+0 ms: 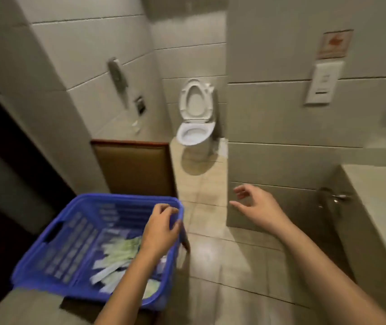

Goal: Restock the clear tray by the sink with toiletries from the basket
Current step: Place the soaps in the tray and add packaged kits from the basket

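Observation:
A blue plastic basket point(53, 242) sits at the lower left with several pale green and white toiletry packets point(119, 252) lying in it. My left hand point(161, 228) grips the basket's right rim, fingers curled over the edge. My right hand point(255, 207) hovers in the air to the right of the basket, fingers loosely spread and holding nothing. The clear tray and the sink basin are out of view.
A toilet point(195, 120) with its lid up stands at the far end of the tiled floor. A brown padded panel point(133, 167) stands behind the basket. A stone counter point(379, 202) runs along the right, with a metal handle point(335, 198) below it.

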